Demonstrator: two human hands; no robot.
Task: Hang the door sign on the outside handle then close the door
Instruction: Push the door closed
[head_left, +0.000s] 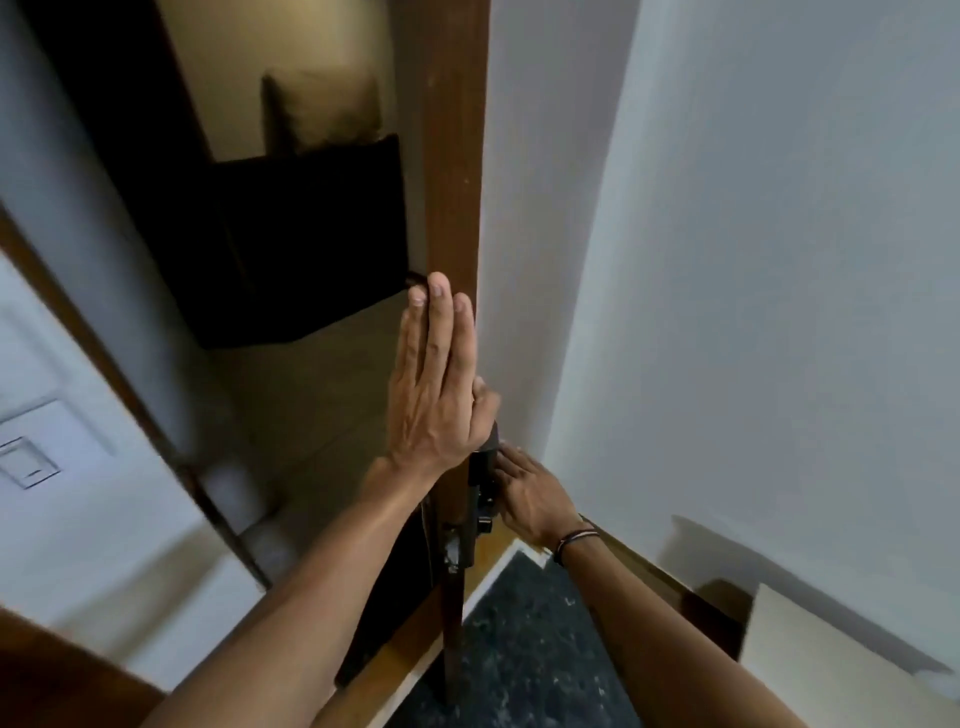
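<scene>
Bare forearms; dark corded wristband (574, 540)

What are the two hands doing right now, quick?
Left hand: open, fingers straight, flat against the door edge, holding nothing.
Right hand: at the door's lock hardware; its grip cannot be told, and no sign is visible.

Dim, soft-focus wide-angle view (edges bowed), warm glow beyond the dark doorway.

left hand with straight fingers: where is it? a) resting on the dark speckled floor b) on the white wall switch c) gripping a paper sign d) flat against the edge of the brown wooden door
d: the left hand lies open along the brown wooden door's edge, fingers pointing up, holding nothing.
</scene>
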